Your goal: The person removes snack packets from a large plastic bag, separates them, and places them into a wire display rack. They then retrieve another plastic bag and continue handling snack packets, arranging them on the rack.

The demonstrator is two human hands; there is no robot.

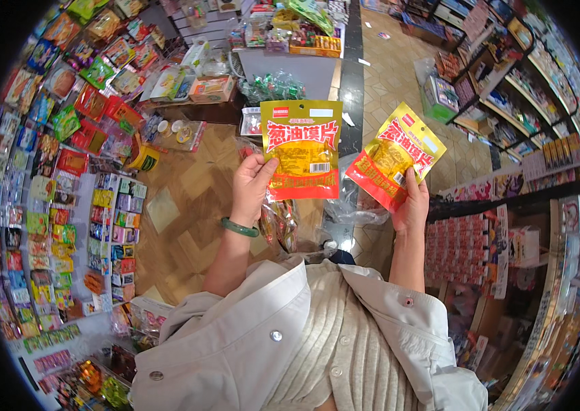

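My left hand [251,185], with a green bangle [239,227] at its wrist, grips a yellow-and-red plastic snack packet [301,149] by its left edge. That packet is upright and nearly flat to the camera, with printed writing and a barcode. In my right hand [412,200] is a matching snack packet [395,154], held at its lower right edge and tilted to the right. The two packets are apart. Below and behind them, a clear plastic bag [282,223] with shiny packets inside lies low near my body.
Racks of colourful snack packets [59,226] line the left. Ahead are an open carton of snacks [212,88], green-wrapped items [274,87] and a goods-laden counter [290,64]. Stocked shelves [521,97] stand at the right, with a green box [440,97] on the tiled floor [387,67].
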